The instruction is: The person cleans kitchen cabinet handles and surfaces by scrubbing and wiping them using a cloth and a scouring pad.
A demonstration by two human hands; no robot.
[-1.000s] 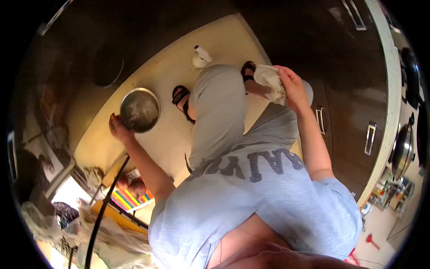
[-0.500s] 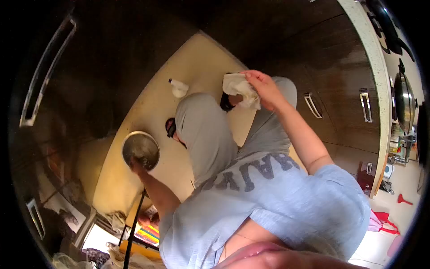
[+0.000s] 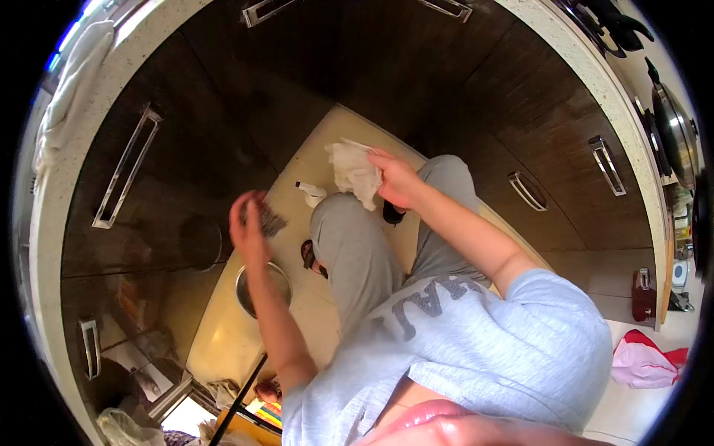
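My left hand [image 3: 251, 227] is raised above the metal bowl, its fingers closed around a dark grey, frayed scrubber [image 3: 272, 221]. Below it the round bowl [image 3: 277, 276] stands on the floor, partly hidden by my forearm. My right hand [image 3: 396, 180] pinches a crumpled white cloth [image 3: 352, 171], which hangs over the floor in front of my knees. Close to my left knee is a white bottle with a black tip [image 3: 311, 195].
Dark cabinets [image 3: 357, 67] with metal handles surround the pale floor [image 3: 223, 327]. A black bar [image 3: 239, 398] and plastic bags [image 3: 126, 430] are at the lower left. Pans [image 3: 673, 134] line the right edge, and a pink and red cloth [image 3: 647, 360] lies at the lower right.
My left hand went from beside the bowl into it, then came up holding the scrubber. My right hand has moved left with the cloth. The view has shifted, showing more of the cabinets.
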